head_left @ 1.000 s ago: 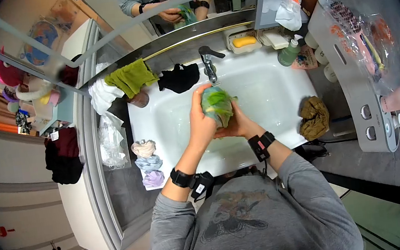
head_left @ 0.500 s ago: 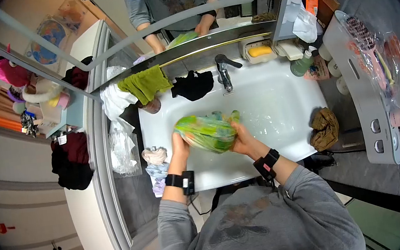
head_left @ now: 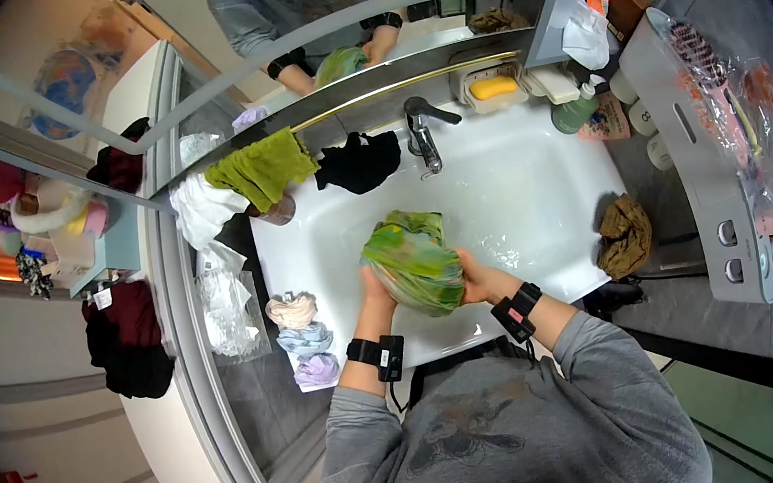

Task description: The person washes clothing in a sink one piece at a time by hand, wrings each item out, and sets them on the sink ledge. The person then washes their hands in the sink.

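Observation:
A bunched green patterned cloth (head_left: 413,262), with leaf-like light and dark patches, is held over the white sink (head_left: 545,193). My left hand (head_left: 376,293) grips its left side and my right hand (head_left: 480,278) its lower right side. Most of the fingertips are hidden behind the bundle. Both wrists wear black straps with small boxes. Behind the cloth stands the dark faucet (head_left: 424,135), and ripples of light show in the basin to the right.
On the sink's back rim lie a black cloth (head_left: 357,162) and an olive-green towel (head_left: 264,170). Small folded cloths (head_left: 304,338) sit at the left edge, a brown cloth (head_left: 624,236) at the right. A yellow soap bar (head_left: 493,87) and a green pump bottle (head_left: 575,110) stand behind.
The green cloth has turned from lying lengthwise to a more upright, compact bundle. My left hand has moved right and down, closer to my right hand. The view has shifted slightly.

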Demonstrator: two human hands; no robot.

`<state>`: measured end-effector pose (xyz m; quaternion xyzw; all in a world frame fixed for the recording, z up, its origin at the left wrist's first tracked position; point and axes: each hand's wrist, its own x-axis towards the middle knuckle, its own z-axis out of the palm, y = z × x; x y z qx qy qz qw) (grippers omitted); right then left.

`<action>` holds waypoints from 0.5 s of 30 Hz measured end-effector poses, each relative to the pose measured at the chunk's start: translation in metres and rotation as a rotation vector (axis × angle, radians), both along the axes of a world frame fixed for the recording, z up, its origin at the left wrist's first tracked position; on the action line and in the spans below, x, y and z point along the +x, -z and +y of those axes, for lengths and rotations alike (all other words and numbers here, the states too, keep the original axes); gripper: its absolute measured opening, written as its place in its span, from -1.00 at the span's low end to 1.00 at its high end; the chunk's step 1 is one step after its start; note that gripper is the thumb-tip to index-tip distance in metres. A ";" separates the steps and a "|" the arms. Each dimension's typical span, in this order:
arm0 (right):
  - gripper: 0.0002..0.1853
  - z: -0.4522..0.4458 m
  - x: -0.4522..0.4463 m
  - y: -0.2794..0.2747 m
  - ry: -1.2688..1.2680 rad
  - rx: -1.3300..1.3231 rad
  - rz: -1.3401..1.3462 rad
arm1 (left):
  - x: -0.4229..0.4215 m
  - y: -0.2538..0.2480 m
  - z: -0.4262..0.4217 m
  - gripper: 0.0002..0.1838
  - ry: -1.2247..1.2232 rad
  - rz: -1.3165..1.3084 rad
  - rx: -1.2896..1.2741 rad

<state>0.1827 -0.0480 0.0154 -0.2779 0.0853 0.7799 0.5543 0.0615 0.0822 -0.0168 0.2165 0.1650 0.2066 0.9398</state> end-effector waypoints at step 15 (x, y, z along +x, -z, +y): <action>-0.36 0.023 -0.021 0.001 0.296 0.023 0.190 | 0.023 -0.059 0.000 -0.86 -0.485 0.428 1.472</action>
